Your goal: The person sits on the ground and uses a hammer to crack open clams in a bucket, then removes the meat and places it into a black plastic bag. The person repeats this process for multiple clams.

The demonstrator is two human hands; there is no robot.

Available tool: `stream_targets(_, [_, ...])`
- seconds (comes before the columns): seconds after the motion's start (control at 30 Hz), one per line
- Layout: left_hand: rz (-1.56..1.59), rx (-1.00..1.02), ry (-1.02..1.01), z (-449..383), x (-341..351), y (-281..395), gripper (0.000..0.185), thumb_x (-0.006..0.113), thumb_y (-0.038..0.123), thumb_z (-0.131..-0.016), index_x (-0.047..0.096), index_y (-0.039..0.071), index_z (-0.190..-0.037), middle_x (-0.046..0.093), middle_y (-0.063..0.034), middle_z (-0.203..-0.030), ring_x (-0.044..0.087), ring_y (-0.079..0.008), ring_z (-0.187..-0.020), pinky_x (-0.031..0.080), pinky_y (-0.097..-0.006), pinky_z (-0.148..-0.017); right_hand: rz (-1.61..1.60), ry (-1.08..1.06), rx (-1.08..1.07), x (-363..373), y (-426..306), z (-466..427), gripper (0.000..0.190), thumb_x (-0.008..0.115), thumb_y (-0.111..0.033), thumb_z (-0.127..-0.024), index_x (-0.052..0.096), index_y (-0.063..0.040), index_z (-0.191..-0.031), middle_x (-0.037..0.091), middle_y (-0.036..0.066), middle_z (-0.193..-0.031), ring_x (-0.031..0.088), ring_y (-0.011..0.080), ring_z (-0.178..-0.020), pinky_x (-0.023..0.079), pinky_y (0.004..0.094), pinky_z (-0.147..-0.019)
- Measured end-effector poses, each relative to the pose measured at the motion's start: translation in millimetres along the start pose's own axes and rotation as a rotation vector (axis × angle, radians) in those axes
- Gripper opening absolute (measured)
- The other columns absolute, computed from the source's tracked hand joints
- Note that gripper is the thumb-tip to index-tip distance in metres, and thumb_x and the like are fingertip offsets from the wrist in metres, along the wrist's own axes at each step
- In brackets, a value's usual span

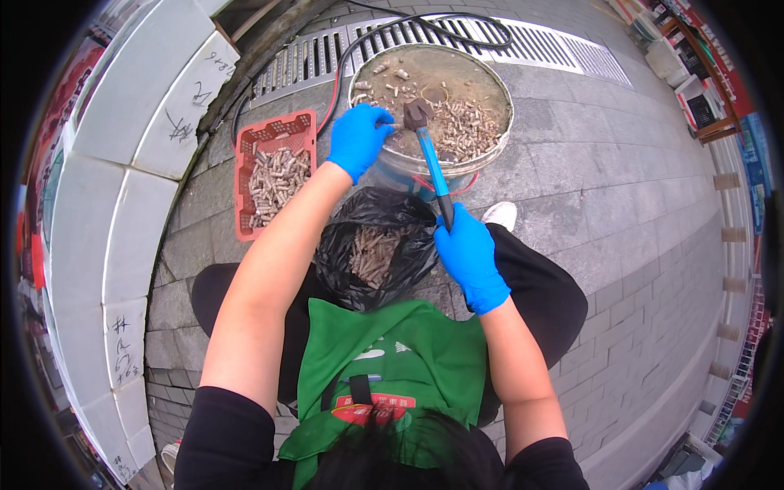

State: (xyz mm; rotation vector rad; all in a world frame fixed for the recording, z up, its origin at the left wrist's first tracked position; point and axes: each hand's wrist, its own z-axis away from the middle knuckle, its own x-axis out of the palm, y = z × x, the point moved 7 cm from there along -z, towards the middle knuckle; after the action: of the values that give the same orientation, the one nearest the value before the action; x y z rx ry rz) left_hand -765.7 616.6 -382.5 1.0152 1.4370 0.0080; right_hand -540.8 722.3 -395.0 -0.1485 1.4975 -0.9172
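Note:
My right hand (pixel 468 260), in a blue glove, grips the black handle end of a hammer with a blue shaft (pixel 432 160). Its rusty brown head (pixel 418 114) is over the round, dirt-covered top (pixel 471 67) of a bucket. Also gloved in blue, my left hand (pixel 360 138) pinches a small pale piece, apparently a spiral snail shell (pixel 397 127), left of the hammer head; the fingers hide most of it. Broken shell bits (pixel 468 131) are heaped on the right of the bucket top. A few whole shells (pixel 402 74) lie at its far left.
A red plastic basket (pixel 310 131) of spiral shells stands left of the bucket. Between my knees, a black plastic bag (pixel 334 251) holds more shells. White foam boxes (pixel 138 226) with handwriting line the left. A hose (pixel 340 70) crosses the metal drain grating (pixel 539 46) behind.

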Motion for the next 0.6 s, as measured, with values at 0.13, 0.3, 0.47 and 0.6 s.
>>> stream_targets(0.13, [0.525, -0.1, -0.004, 10.7, -11.1, -26.8, 0.019, 0.072, 0.015, -0.085, 0.071, 0.004, -0.1, 0.071, -0.0081, -0.1, 0.067, -0.0169, -0.09, 0.052, -0.0316, -0.08, -0.027, -0.023, 0.016, -0.1, -1.1, -1.2, 0.024, 0.061, -0.021, -0.083, 0.054, -0.004, -0.098, 0.065, 0.022, -0.078, 0.063, 0.0426, -0.073, 0.049, 0.0527, -0.063])
stream_targets(0.3, [0.324, -0.175, 0.085, 47.6, -59.7, -90.5, 0.026, 0.072, 0.014, -0.084, 0.068, 0.006, -0.108, 0.069, -0.0084, -0.105, 0.065, -0.0196, -0.094, 0.051, -0.0349, -0.083, -0.014, -0.037, -0.007, -2.3, -1.9, -3.4, 0.025, 0.06, -0.021, -0.083, 0.055, -0.004, -0.1, 0.064, 0.024, -0.079, 0.063, 0.044, -0.076, 0.048, 0.0539, -0.065])
stream_targets(0.47, [-0.223, -0.029, 0.059, 111.5, -57.0, -109.5, 0.03, 0.07, 0.014, -0.08, 0.066, 0.009, -0.11, 0.063, -0.0152, -0.105, 0.06, -0.0344, -0.099, 0.049, -0.044, -0.085, -0.149, -0.052, 0.054, -3.6, 2.3, -2.8, 0.022, 0.06, -0.019, -0.082, 0.057, -0.004, -0.097, 0.065, 0.022, -0.081, 0.063, 0.0435, -0.078, 0.048, 0.0524, -0.066])
stream_targets(0.6, [-0.046, -0.063, -0.586, 178.8, 73.0, -96.2, 0.024, 0.065, 0.017, -0.084, 0.068, 0.01, -0.107, 0.067, -0.0176, -0.101, 0.064, -0.036, -0.095, 0.051, -0.045, -0.082, -0.138, -0.066, 0.084, -6.4, 1.2, -3.8, 0.022, 0.061, -0.018, -0.082, 0.055, -0.003, -0.096, 0.064, 0.023, -0.081, 0.062, 0.0433, -0.077, 0.048, 0.0519, -0.065])
